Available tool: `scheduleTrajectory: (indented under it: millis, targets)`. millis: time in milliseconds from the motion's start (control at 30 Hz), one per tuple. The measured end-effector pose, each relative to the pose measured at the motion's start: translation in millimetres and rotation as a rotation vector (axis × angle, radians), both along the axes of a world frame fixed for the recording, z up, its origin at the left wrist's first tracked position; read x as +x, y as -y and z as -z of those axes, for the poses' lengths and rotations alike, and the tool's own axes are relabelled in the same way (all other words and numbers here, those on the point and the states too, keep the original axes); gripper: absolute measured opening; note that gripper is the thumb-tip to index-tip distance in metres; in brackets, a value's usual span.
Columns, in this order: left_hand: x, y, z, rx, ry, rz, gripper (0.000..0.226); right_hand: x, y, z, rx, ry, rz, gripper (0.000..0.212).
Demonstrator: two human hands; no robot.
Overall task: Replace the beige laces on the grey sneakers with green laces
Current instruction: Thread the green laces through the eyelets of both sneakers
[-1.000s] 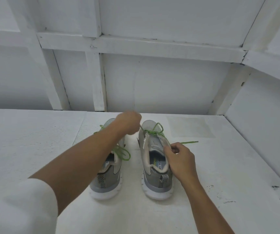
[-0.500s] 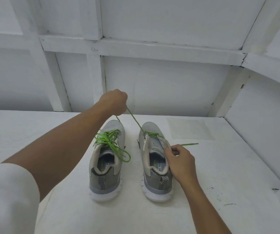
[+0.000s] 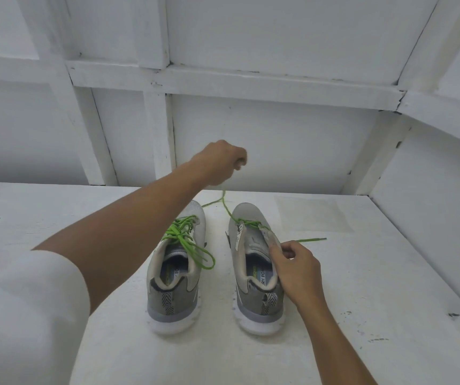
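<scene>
L hand (image 3: 217, 162) fingers curled on green lace (image 3: 228, 208), grip hidden; R hand (image 3: 299, 269) pinches sneaker (image 3: 248, 211) flap.

The grey mesh right sneaker (image 3: 247, 300) has a white sole, beige collar lining and a black-and-white chevron heel tab (image 3: 268, 300). Left of it, the matching grey mesh left sneaker (image 3: 192, 297) carries a bright green cord lace (image 3: 184, 235). A second bright green lace (image 3: 248, 222) crosses the right sneaker's toe end. The painted wooden tabletop (image 3: 362, 279) under it is white.

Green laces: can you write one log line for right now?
left hand: raised, holds green lace up | right hand: holds right sneaker by eyelet edge | left sneaker: green-laced
</scene>
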State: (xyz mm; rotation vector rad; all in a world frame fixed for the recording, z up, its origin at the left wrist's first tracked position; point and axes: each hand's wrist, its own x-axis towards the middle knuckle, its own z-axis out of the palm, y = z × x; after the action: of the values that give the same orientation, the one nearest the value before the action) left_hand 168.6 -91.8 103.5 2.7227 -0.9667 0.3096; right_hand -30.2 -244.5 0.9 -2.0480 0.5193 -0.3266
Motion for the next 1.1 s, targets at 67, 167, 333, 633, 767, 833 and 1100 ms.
scheduleTrajectory:
  millis: [67, 167, 333, 633, 767, 833, 1100]
  targets:
    - [-10.2, 19.3, -6.0, -0.072, 0.045, 0.121, 0.025, -0.6, 0.0, -0.4, 0.003, 0.007, 0.001, 0.012]
    - [-34.4, 44.4, -19.2, -0.211, -0.054, 0.228, 0.028, -0.9, 0.5, -0.5, 0.0, 0.008, -0.005, 0.012]
    - [-46.2, 44.7, -20.4, 0.018, -0.333, 0.082, 0.029, 3.3, 4.5, -2.5, -0.033, -0.041, -0.05, 0.017]
    - [-52.3, 28.2, -5.5, 0.068, -0.615, -0.082, 0.029, 50.6, 10.6, -37.2, -0.229, -0.23, -0.208, 0.024]
    - [-57.1, 34.1, 14.1, -0.133, -0.638, -0.064, 0.022, 71.3, 13.7, -43.3, -0.254, -0.377, -0.284, 0.027]
    - [-59.3, 37.1, 28.0, -0.211, -0.633, -0.09, 0.019, 75.2, 15.3, -42.5, -0.195, -0.413, -0.29, 0.025]
    - [-66.5, 39.4, 62.8, -0.299, -0.579, -0.196, 0.024, 73.9, 26.4, -25.1, 0.222, -0.426, -0.171, 0.013]
